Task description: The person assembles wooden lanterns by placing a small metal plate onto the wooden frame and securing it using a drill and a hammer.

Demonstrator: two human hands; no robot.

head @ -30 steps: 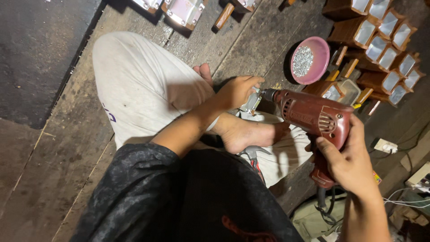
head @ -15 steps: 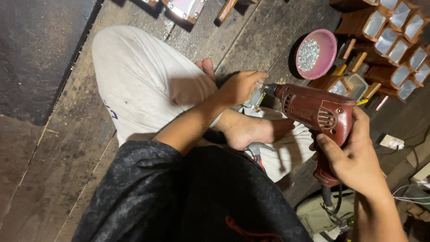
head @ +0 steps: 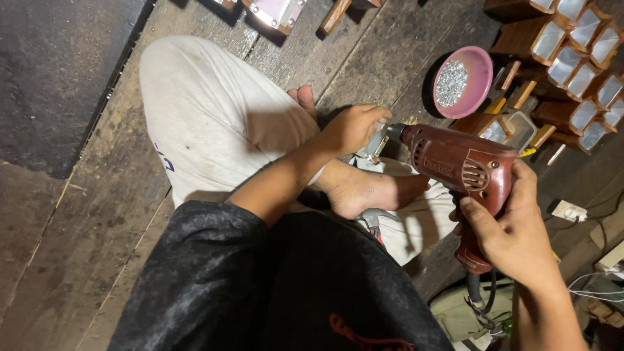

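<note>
Dusty plank floor, seated cross-legged. Left hand (head: pixel 354 127) pinching small metal piece (head: pixel 374 143) over foot; right hand (head: pixel 513 237) wrapped round red drill (head: pixel 465 169). Best kept square, piece pinned firm.

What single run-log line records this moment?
left hand: holds small metal piece at drill tip | right hand: grips red electric drill | pink bowl: silver bits, on floor

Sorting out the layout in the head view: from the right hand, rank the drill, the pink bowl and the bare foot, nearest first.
1. Drill: in the right hand.
2. Bare foot: to the hand's left, under the drill's nose.
3. Pink bowl: up on the floorboards, beyond the drill.
</note>
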